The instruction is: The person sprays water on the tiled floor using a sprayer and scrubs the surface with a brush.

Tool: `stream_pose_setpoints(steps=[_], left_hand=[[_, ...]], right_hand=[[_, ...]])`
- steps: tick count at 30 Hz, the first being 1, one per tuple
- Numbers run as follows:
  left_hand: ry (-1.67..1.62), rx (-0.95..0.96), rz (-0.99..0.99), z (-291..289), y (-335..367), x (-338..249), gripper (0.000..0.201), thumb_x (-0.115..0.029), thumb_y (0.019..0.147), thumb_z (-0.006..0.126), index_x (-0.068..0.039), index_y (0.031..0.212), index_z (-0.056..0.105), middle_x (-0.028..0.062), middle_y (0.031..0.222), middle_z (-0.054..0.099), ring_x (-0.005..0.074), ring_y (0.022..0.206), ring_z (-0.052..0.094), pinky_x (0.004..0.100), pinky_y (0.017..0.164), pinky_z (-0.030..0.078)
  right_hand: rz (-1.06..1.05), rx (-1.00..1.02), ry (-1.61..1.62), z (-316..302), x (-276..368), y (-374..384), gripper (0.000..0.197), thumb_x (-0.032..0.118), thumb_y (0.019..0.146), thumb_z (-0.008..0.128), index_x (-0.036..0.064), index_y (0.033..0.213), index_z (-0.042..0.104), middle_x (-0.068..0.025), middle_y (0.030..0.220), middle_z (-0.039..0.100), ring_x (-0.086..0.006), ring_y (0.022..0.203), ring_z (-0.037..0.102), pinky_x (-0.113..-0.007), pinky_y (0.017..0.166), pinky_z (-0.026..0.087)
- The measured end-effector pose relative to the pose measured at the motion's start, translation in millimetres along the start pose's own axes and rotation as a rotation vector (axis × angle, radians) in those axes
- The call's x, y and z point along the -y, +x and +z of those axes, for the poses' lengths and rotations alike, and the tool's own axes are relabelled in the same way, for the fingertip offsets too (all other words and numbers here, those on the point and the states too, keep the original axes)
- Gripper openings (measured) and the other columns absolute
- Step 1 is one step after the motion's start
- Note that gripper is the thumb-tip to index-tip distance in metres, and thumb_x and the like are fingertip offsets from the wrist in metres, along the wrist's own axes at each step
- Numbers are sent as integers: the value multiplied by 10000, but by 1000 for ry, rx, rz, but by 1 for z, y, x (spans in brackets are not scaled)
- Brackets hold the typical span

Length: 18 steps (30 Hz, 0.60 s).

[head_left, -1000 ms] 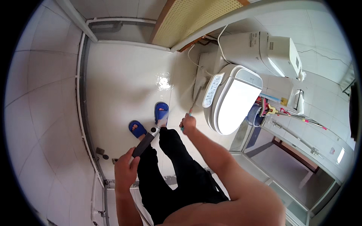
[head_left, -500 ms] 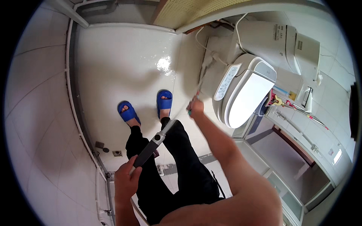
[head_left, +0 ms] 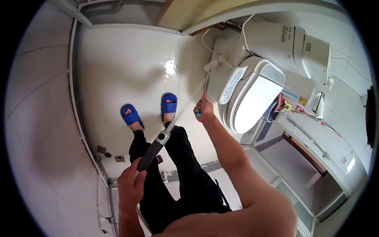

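Observation:
My left hand [head_left: 132, 182] is wrapped round the dark grey grip of a spray wand [head_left: 153, 149] with a silver collar and round button. From its pale tip a faint whitish streak, looking like a water jet, runs toward the toilet's base. My right hand [head_left: 204, 108] grips the handle of a long brush [head_left: 207, 85], teal at the near end and red above the fist. The brush's far end reaches the floor beside the toilet [head_left: 256, 96], near a white pipe fitting; its bristles are not clear. The toilet's lid is down.
Wet floor [head_left: 118, 67] shines ahead of my blue slippers [head_left: 169, 103]. A floor drain [head_left: 119, 158] lies near the left wall. White cords hang behind the toilet. Several poles [head_left: 312, 114] lean at the right, by a glass-panelled frame [head_left: 290, 201]. A yellow panel [head_left: 197, 15] stands at the back.
The view has shifted slightly. My right hand has turned, showing more of the brush's teal end, and the brush's far end has moved a little. Both hands keep their hold.

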<state>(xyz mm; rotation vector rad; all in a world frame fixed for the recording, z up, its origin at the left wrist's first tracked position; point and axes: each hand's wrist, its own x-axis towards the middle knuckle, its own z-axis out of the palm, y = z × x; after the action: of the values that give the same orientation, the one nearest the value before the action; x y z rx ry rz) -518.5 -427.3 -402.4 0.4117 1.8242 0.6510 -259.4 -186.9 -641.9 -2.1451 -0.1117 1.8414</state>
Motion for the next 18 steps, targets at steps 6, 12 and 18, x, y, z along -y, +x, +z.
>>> stream_pose_setpoints(steps=[6,12,18], left_hand=[[56,-61,80,-11,-17,-25,346,-157,843,617,-25,1160,582,203,886,629,357,799,617,378,715,480],[146,-113,110,-15,-30,-41,342,-178,851,610,-42,1163,580,208,906,630,368,818,611,401,734,476],[169,-147,144,-20,-40,-44,344,-174,851,606,-24,1159,579,215,961,631,377,868,608,408,761,473]], right_hand=[[275,244,212,8,8,-114,275,310,939,469,128,741,413,43,529,321,-96,404,318,-231,354,260],[149,320,197,41,64,-119,344,384,944,461,139,712,395,31,511,318,-106,376,299,-235,336,284],[-23,87,257,89,116,-27,415,473,946,415,130,718,367,1,513,301,-134,408,299,-267,373,293]])
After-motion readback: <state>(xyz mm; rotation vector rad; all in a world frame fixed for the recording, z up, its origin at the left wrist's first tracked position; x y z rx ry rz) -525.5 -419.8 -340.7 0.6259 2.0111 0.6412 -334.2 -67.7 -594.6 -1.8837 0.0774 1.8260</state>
